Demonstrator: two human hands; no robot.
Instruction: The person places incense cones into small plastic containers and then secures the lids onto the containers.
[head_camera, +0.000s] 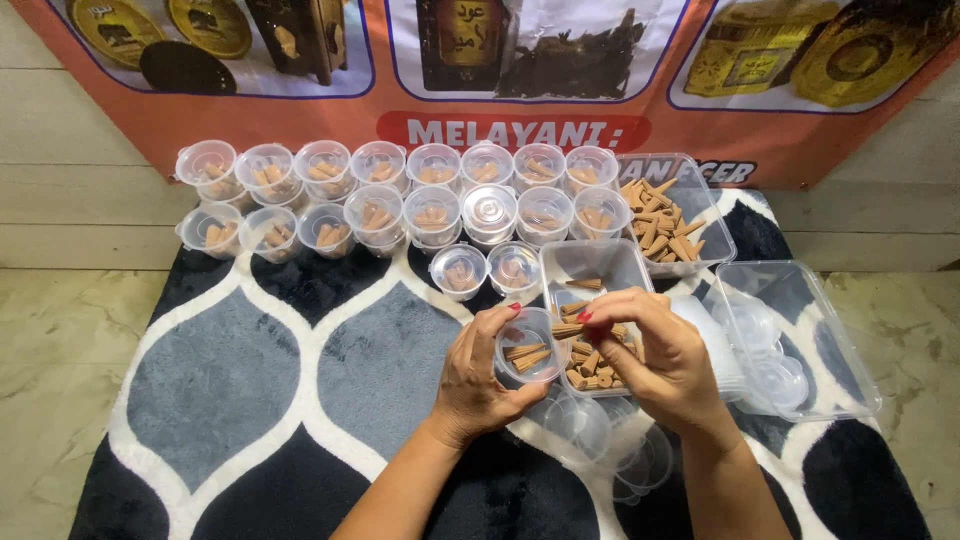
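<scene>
Both forearms are cut off by the bottom edge, and the banner (700, 120) at twelve o'clock is cropped at the top. The loose clear lids (610, 440) lying at six o'clock under the wrists are hard to separate from one another, and the right hand (665, 365) hides part of the near tray (590, 262) of brown cones.

The small clear cup (528, 345) is round, transparent and tilted with its mouth toward the camera; a few tan cone sticks lie inside.

The left hand (478, 385) grips the cup from nine o'clock, thumb under its rim and fingers over the top. The right hand sits at three o'clock of the cup, its fingertips pinched shut on a brown cone (567, 329) at the cup's rim. Filled cups (432, 212) stand in two rows at eleven o'clock on the patterned rug (240, 380)
</scene>
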